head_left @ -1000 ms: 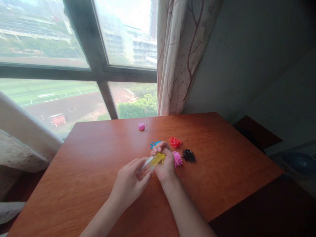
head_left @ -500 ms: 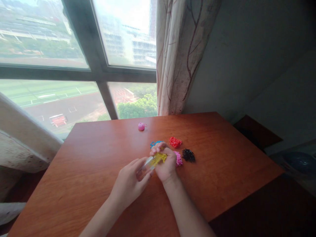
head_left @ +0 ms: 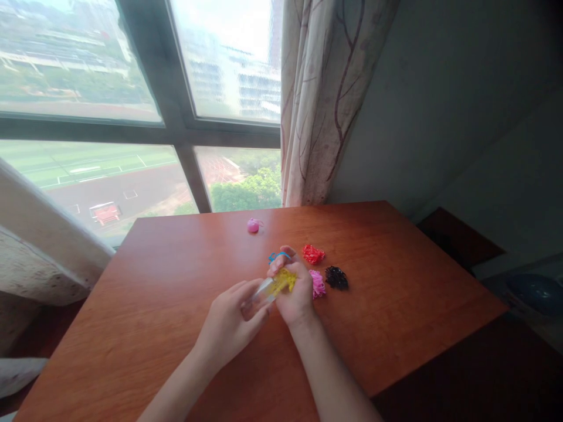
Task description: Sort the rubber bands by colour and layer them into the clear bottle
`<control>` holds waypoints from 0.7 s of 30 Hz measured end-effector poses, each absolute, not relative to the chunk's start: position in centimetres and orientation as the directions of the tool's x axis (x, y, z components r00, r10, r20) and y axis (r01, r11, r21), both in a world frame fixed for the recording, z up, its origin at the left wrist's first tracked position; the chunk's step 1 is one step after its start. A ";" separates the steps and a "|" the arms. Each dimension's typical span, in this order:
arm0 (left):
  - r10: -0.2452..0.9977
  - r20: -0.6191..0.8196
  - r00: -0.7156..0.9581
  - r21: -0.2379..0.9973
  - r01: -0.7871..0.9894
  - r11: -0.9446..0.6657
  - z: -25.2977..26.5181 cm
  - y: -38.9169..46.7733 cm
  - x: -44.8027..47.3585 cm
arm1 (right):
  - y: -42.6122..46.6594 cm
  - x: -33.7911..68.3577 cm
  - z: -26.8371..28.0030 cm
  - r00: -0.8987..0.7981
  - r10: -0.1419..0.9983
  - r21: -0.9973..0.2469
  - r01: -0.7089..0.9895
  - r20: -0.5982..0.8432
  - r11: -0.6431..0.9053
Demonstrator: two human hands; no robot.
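My left hand [head_left: 233, 316] is closed around a small clear container [head_left: 263, 294], tilted with its mouth toward the right. A clump of yellow rubber bands [head_left: 284, 282] lies at that mouth, against the palm of my right hand [head_left: 297, 290]. The right fingers curl over the yellow bands. Beyond the right hand, a pile of blue bands [head_left: 278, 256] is partly hidden by its fingers. Pink bands [head_left: 317, 284] lie just to its right, with red bands [head_left: 313, 254] and black bands [head_left: 336, 278] farther out.
A round pink lid-like piece with a strap [head_left: 253, 225] sits near the far edge of the brown wooden table [head_left: 167, 281]. Behind the table are a window and a patterned curtain [head_left: 308, 117]. A dark wall rises at the right.
Both hands stay nearly in place; the right fingers shift slightly around the yellow bands at the container's mouth. The view moves a little.
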State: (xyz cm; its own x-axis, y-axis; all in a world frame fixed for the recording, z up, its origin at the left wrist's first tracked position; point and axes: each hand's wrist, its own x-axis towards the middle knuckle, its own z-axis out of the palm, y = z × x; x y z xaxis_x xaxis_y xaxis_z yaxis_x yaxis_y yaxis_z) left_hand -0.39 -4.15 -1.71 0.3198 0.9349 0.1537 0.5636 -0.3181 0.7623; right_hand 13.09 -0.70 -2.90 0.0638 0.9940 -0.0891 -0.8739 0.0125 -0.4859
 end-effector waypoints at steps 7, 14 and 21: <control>0.919 0.194 0.342 0.788 0.504 -0.353 -1.4 -4.1 -0.7 | -0.7 13.4 -2.9 -0.035 0.999 -0.437 -0.898 -0.042 -0.050; 0.896 0.219 0.386 0.745 0.527 -0.409 -1.7 -4.1 -0.9 | -0.5 14.1 -2.6 -0.130 0.991 -0.519 -0.847 -0.009 -0.116; 0.874 0.192 0.446 0.708 0.554 -0.438 -2.4 -4.1 -1.3 | -0.6 14.3 -2.4 -0.101 0.994 -0.584 -0.804 -0.049 -0.111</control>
